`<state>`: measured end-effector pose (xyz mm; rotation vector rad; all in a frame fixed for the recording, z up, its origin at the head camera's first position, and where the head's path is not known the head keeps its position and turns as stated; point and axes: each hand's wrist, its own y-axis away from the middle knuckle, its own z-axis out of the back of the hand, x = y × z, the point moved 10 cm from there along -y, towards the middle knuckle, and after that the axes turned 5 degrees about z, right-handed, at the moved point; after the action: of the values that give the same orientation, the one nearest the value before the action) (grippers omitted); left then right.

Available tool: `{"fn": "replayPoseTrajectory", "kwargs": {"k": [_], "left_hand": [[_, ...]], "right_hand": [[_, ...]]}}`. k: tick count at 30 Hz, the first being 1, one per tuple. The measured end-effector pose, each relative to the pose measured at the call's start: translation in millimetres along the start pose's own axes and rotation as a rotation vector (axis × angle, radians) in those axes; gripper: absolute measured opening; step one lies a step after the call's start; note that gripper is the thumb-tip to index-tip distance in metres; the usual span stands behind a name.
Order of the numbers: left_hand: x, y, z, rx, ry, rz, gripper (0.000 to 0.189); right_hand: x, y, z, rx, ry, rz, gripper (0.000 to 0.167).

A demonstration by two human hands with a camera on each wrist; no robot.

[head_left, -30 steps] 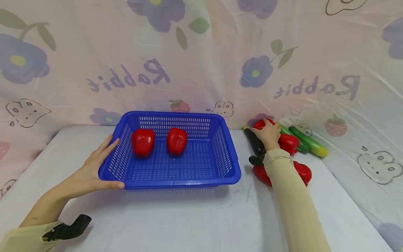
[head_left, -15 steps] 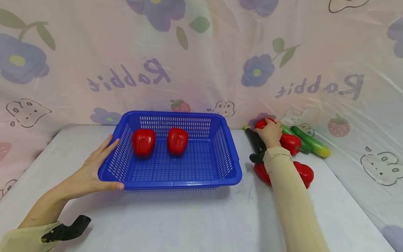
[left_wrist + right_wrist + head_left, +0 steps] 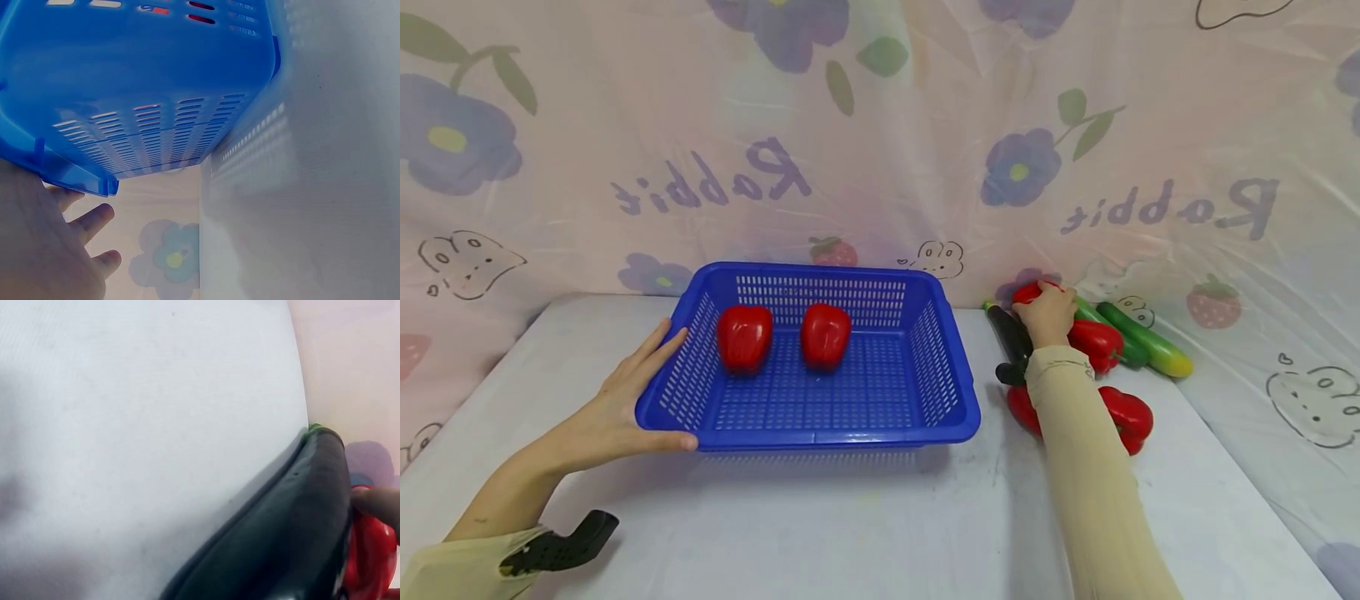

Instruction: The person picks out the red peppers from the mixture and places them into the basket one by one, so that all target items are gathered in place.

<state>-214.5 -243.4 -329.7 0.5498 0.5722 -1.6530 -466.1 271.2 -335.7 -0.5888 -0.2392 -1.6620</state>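
A blue perforated plastic basket stands on the white table with two red bell peppers inside. My left hand rests at its left end, fingers straight and spread along the side, thumb at the front corner; the left wrist view has the fingers by the rim. At the back right, my right hand holds a red bell pepper with fingers curled over it, hiding most of it. In the right wrist view this pepper sits beside a dark eggplant, one finger on its top.
Right of the right hand lie another red pepper and green cucumber-like vegetables, one with a yellow tip. More red peppers lie partly behind the right sleeve. A printed curtain hangs along the table's back edge.
The view has shifted slightly, so the things on the right sit a little further right. My right hand stays on the pepper, and my left hand keeps its place at the basket.
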Motion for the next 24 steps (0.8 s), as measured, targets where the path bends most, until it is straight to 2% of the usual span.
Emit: {"fn": "replayPoseTrajectory", "kwargs": {"k": [7, 14, 19, 24], "left_hand": [[-2.0, 1.0, 1.6, -0.005, 0.013, -0.007, 0.121], [-1.4, 0.9, -0.6, -0.003, 0.015, -0.006, 0.121], [-2.2, 0.7, 0.3, -0.006, 0.018, -0.016, 0.12], [-1.4, 0.4, -0.7, -0.011, 0.024, -0.03, 0.119]], "right_hand": [[3, 1.5, 3, -0.001, -0.008, 0.012, 0.068], [6, 3.3, 6, -0.015, 0.055, 0.023, 0.065], [8, 3.8, 8, -0.028, 0.078, 0.058, 0.065], [15, 8.4, 10, -0.039, 0.05, 0.11, 0.066]]}}
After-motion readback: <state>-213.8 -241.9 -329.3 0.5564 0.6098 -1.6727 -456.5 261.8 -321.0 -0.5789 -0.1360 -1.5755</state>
